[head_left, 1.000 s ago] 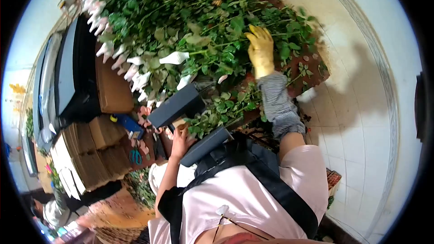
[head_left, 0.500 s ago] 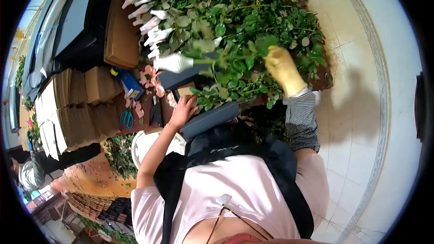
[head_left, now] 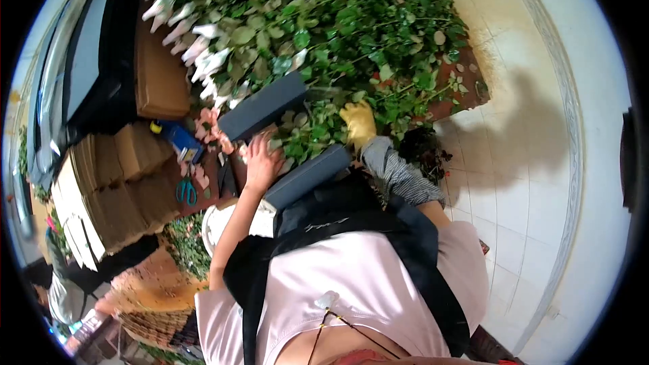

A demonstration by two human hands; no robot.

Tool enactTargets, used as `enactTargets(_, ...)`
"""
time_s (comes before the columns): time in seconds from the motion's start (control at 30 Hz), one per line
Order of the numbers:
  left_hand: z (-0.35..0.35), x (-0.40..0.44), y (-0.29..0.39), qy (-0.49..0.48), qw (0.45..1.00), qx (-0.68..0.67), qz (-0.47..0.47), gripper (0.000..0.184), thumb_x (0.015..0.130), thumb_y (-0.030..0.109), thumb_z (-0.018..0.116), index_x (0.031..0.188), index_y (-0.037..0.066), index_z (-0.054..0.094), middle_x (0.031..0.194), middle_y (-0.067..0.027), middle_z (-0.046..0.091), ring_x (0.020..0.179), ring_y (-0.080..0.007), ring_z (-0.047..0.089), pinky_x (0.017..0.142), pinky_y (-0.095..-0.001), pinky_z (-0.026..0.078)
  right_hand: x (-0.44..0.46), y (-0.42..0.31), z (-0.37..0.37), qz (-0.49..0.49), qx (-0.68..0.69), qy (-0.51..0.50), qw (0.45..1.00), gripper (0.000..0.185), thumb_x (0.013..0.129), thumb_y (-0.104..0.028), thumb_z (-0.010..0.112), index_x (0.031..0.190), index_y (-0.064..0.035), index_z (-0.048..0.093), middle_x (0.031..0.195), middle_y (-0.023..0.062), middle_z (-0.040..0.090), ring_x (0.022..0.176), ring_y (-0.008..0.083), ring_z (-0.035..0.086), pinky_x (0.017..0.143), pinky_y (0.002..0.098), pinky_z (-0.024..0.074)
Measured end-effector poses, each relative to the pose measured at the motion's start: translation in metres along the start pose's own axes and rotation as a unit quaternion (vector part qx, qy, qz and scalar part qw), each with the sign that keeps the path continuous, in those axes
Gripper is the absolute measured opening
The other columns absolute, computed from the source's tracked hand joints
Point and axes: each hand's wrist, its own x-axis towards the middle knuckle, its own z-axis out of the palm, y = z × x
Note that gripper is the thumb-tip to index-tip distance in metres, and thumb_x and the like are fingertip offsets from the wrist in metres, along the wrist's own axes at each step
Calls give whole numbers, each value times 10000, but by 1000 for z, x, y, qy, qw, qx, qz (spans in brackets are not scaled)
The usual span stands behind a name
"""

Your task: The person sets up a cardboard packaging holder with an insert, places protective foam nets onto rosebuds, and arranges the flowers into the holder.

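My left hand (head_left: 262, 162) is bare. Its fingers are spread over the gap between two dark grey blocks, at the flower end of some leafy stems. One block (head_left: 263, 105) lies beyond it and the other block (head_left: 307, 177) is nearer to me. My right hand (head_left: 359, 124), in a yellow glove, rests on the green rose stems and leaves (head_left: 314, 132) right of the blocks. Its fingers look apart, with their tips partly among the leaves. Behind lies a big pile of roses (head_left: 324, 34), with white sleeves (head_left: 209, 64) over the flower heads at its left.
Left of the blocks are loose pink petals (head_left: 215, 132), a blue box (head_left: 181, 140) and teal scissors (head_left: 186, 191). Stacked folded cardboard (head_left: 115, 189) stands further left, below a brown carton (head_left: 161, 78). Tiled floor (head_left: 514, 196) runs along the right. Another person's sleeve (head_left: 64, 297) shows at lower left.
My right hand has come left and down towards the blocks; the white-sleeved rose it held up is no longer seen in the air. My left hand has shifted slightly left. The view has turned a little.
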Motion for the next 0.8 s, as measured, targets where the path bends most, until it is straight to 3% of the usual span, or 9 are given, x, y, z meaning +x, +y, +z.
enactTargets(0.07,21,-12,-7,-96,987,-87,-94,325,782,262,734,1074,129,685,1263,-167,503,1109,-380,490,960,-497,406,-14,6,-36,-16,37,7,999,399,946,-127,605,1328,-45,527,1405,157,510,1283,262,513,1096,408,411)
enactTargets(0.13,18,-9,-5,-73,987,-115,-87,314,781,220,727,1072,112,681,1233,-173,505,1084,-392,489,940,-488,420,-48,-4,-95,-66,116,-8,991,459,964,-163,605,1407,-109,501,1464,127,479,1344,256,466,1105,381,406)
enactTargets(0.17,18,-10,-3,-55,985,-133,-93,313,773,181,720,1071,98,673,1229,-184,503,1083,-398,488,936,-483,421,-59,-6,-136,-50,279,-67,957,481,974,-179,589,1435,-118,468,1468,118,481,1329,265,482,1116,383,394)
enactTargets(0.23,18,-12,-2,-35,984,-147,-96,350,754,159,726,1088,81,655,1244,-200,489,1097,-412,480,951,-491,412,-63,-3,-184,-65,376,71,922,423,954,-131,578,1374,-114,536,1409,113,533,1272,301,519,1103,428,416)
enactTargets(0.37,26,-17,-1,-45,980,-137,-136,465,742,151,737,1180,77,600,1294,-221,461,1137,-431,465,983,-501,398,-19,20,-215,-42,132,411,901,280,859,-56,605,1128,-91,674,1226,117,633,1148,311,571,1062,444,424)
enactTargets(0.4,22,-16,0,-43,980,-130,-143,465,742,151,737,1180,77,600,1294,-221,461,1137,-431,465,983,-501,398,-14,21,-218,-12,-28,433,901,251,846,-82,634,1090,-111,686,1236,128,636,1200,299,547,1094,461,369)
enactTargets(0.47,18,-14,4,-34,971,-175,-162,523,737,145,748,1222,77,563,1313,-237,447,1169,-445,453,1007,-512,389,26,50,-184,56,-92,401,910,229,824,-113,668,1050,-119,700,1273,124,626,1247,303,516,1119,463,323)
enactTargets(0.73,21,-15,0,-51,968,-180,-170,373,767,200,776,1094,90,633,1241,-209,484,1152,-410,484,973,-497,417,-1,60,-281,-16,-3,537,844,259,824,-125,690,1082,-109,701,1267,157,619,1217,361,541,1064,486,396)
enactTargets(0.8,21,-14,0,-35,969,-179,-169,352,782,220,768,1084,98,636,1210,-206,500,1125,-409,497,954,-504,418,-26,38,-312,-125,118,589,790,327,763,-48,657,1088,-69,682,1139,202,652,1152,400,565,991,469,442)
